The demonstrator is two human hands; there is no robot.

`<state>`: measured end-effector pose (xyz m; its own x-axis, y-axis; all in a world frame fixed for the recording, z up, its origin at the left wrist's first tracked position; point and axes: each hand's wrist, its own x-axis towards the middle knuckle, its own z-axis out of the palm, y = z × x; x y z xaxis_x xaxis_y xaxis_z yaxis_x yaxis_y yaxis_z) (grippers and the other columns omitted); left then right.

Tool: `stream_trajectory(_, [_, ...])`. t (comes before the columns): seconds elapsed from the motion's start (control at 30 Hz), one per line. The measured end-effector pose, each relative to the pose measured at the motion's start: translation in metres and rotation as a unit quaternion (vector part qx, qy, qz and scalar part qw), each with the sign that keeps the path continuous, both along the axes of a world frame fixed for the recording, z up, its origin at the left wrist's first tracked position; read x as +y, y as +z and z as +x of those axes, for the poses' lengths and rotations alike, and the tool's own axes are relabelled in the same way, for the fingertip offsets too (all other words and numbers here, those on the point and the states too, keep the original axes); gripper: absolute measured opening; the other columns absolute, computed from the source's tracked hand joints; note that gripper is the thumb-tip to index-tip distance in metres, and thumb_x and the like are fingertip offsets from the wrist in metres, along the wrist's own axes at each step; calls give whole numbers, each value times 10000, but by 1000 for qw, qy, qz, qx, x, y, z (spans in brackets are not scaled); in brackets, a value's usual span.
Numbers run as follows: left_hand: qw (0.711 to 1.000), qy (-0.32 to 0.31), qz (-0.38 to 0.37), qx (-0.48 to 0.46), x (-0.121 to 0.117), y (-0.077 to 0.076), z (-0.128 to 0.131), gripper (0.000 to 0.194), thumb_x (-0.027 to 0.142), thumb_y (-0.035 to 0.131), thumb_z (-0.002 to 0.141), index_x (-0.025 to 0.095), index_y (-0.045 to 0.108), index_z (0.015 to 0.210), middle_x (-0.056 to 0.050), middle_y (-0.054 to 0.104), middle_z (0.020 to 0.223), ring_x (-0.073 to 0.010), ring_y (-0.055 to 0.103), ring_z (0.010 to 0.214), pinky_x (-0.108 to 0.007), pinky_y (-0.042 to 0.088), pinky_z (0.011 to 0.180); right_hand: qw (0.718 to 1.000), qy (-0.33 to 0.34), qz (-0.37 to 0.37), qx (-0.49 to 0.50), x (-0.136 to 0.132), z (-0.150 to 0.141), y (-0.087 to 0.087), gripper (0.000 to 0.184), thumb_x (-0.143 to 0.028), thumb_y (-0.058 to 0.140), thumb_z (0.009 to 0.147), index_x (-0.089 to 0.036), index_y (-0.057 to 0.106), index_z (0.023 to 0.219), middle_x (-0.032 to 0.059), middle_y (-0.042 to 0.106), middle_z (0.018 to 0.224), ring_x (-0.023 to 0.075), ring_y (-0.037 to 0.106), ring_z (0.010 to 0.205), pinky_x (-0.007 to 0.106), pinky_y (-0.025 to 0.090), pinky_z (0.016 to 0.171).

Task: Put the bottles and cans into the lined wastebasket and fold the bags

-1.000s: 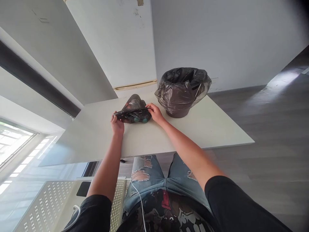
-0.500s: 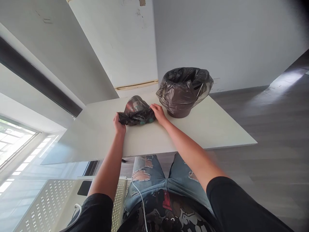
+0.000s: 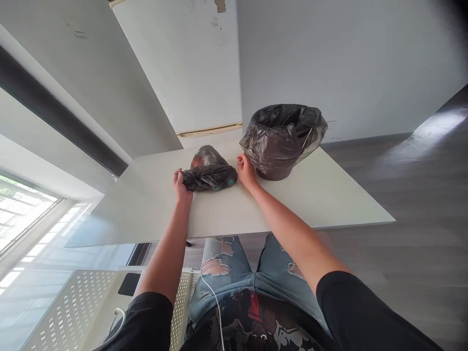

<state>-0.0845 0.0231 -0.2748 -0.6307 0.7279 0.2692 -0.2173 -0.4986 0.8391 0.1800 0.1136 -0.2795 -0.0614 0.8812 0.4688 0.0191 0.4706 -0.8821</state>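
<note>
A small dark plastic bag [image 3: 209, 171] with trash inside lies on the white table [image 3: 226, 209]. My left hand [image 3: 181, 187] is closed on the bag's left end. My right hand [image 3: 246, 171] sits at the bag's right end with its fingers curled beside it; I cannot see whether they still grip the plastic. Right of that hand stands a bin [image 3: 281, 141] lined with a dark bag, its mouth open.
A white wall and a white panel [image 3: 190, 73] rise behind the table. A window [image 3: 22, 219] is at the left. Grey wood floor [image 3: 420, 204] lies to the right. A perforated white panel [image 3: 80, 302] is below the table's near edge.
The bag's top, stretched taut between both hands a second ago, is now bunched and rolled down. My right hand has shifted right, toward the bin.
</note>
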Motion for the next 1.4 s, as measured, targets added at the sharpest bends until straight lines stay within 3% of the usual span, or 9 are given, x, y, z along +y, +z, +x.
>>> stream_trajectory(0.23, [1000,-7,1,8,0,0,9,617,723,888,740,208,550,764,30,554,717,-109,575,660,-232,543,668,932,128,248,-231,-37,-10,24,342,-522,671,1017,-239,728,1198,139,705,1205,337,573,1159,506,404,1068])
stream_trajectory(0.37, [1000,4,-5,9,1,-2,9,632,783,828,767,203,574,754,8,598,731,-130,611,688,-256,562,683,952,82,197,-221,-32,-10,19,302,-391,520,1091,-221,754,1005,122,744,1000,302,625,990,465,391,986])
stream_trajectory(0.6, [997,-9,18,70,-5,5,16,585,793,732,849,230,713,1006,-38,681,951,-170,653,866,-268,534,744,987,30,98,-127,-29,-5,17,571,-692,352,1099,-265,617,826,6,456,618,217,434,607,367,388,733])
stream_trajectory(0.7, [989,-25,18,146,-11,10,24,547,728,819,814,267,754,1102,-50,680,1086,-193,647,999,-274,511,810,990,15,95,-107,-31,-5,22,670,-806,485,1006,-258,398,631,-9,340,591,197,402,641,366,418,761])
stream_trajectory(0.83, [972,-42,-6,230,-12,11,29,440,427,1057,570,209,756,806,-70,666,1040,-213,624,974,-292,481,816,995,62,69,-42,-34,-4,26,649,-791,600,947,-258,379,650,-4,398,644,208,455,723,376,467,802])
stream_trajectory(0.97, [979,-8,-4,202,-8,9,23,439,578,917,763,212,682,823,-50,623,918,-190,581,876,-295,458,782,997,76,5,17,-31,-4,21,368,-555,746,901,-269,515,918,20,600,860,243,582,845,400,519,844])
stream_trajectory(1.13, [988,65,12,142,-9,9,14,445,682,689,939,278,626,1113,-63,655,1158,-180,595,1028,-270,450,825,997,-56,-13,48,-16,-3,16,205,-392,615,941,-263,535,1078,94,665,1076,293,617,1086,487,496,1069])
stream_trajectory(1.27, [978,23,-3,207,-11,8,20,474,400,954,710,254,729,1100,-65,693,1119,-209,626,1047,-274,464,838,998,-22,1,60,-18,-2,20,230,-465,594,981,-263,524,896,50,607,897,267,589,941,432,531,955])
stream_trajectory(1.4, [962,-33,-25,269,-9,5,24,220,191,871,649,195,786,852,-66,725,972,-217,661,957,-288,487,831,997,5,-8,76,-25,-4,22,366,-566,544,1002,-255,497,815,43,566,832,252,556,882,406,532,889])
